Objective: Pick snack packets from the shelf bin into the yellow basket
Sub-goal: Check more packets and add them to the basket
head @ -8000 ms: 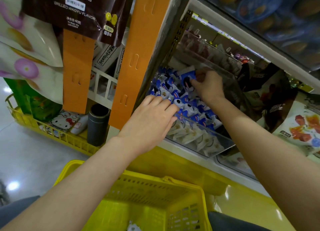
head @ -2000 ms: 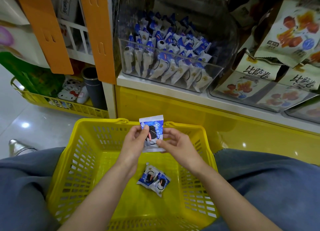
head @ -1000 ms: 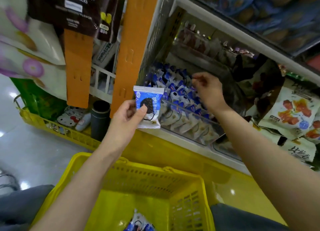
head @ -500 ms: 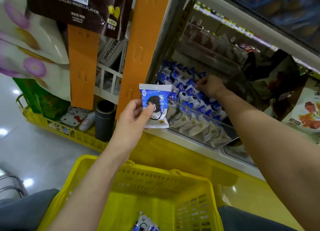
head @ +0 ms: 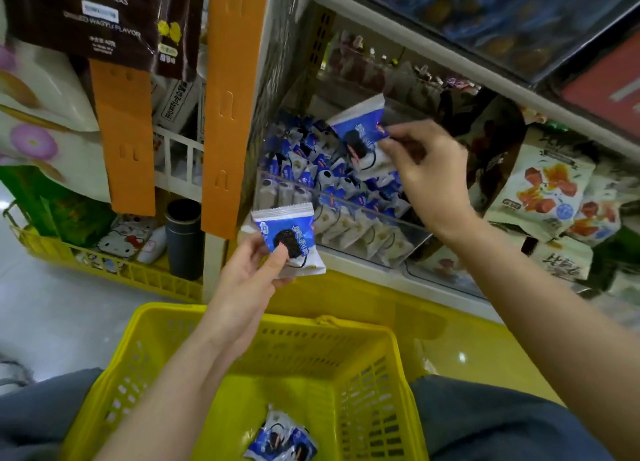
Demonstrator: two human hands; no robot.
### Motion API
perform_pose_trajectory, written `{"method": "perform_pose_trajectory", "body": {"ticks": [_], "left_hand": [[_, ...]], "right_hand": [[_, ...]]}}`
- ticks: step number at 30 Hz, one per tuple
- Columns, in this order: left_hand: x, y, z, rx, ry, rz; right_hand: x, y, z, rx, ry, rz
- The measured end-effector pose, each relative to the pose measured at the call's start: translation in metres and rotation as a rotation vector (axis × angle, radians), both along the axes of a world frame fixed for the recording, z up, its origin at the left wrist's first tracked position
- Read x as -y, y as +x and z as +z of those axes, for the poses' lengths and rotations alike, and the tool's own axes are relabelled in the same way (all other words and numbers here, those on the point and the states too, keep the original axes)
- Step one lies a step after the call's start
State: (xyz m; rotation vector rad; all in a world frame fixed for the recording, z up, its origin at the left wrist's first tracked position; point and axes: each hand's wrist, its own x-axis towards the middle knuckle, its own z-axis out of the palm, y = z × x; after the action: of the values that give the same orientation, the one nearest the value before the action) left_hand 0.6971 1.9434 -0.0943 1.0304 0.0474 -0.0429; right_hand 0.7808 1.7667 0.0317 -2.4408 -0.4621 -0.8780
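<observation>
My left hand [head: 252, 273] pinches a blue-and-white snack packet [head: 289, 239] between thumb and fingers, held up in front of the shelf edge above the yellow basket [head: 162, 350]. My right hand [head: 426, 173] grips a second packet [head: 362, 135] by its corner, lifted just above the clear shelf bin [head: 346, 218] full of the same packets. More packets [head: 282, 441] lie on the basket floor.

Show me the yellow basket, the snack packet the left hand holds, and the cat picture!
yellow basket [head: 332, 325], head view, on its far rim.
snack packet in the left hand [head: 289, 234], head view, on its blue front.
cat picture [head: 119, 241], head view, on the white face.
</observation>
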Motion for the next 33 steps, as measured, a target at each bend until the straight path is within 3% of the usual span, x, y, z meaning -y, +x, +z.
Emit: {"method": "perform_pose_trajectory", "body": {"ticks": [6, 15, 18, 20, 23, 26, 29, 33], "left_hand": [[0.008, -0.010, 0.004, -0.100, -0.266, -0.078], [0.016, -0.014, -0.010, -0.180, -0.332, -0.126], [0.013, -0.014, -0.011, -0.203, -0.289, -0.163], [0.013, -0.013, -0.009, -0.197, -0.235, -0.191], [0.015, -0.013, -0.006, -0.210, -0.159, -0.164], [0.016, -0.012, -0.004, -0.183, -0.120, -0.175], [0.013, -0.010, -0.002, -0.139, -0.059, -0.167], [0.010, -0.005, 0.006, -0.088, 0.108, -0.099]], "right_hand": [[-0.003, -0.064, -0.037, -0.206, 0.057, 0.137], [-0.018, -0.089, -0.082, -0.628, 0.331, 0.113], [-0.019, -0.092, -0.080, -0.782, 0.408, 0.171], [-0.019, -0.093, -0.080, -0.820, 0.282, 0.172], [-0.021, -0.093, -0.082, -0.743, 0.036, 0.138], [-0.025, -0.091, -0.079, -0.646, -0.016, 0.180], [-0.029, -0.090, -0.074, -0.678, 0.096, 0.165], [-0.029, -0.082, -0.058, -0.926, 0.412, 0.181]]}}
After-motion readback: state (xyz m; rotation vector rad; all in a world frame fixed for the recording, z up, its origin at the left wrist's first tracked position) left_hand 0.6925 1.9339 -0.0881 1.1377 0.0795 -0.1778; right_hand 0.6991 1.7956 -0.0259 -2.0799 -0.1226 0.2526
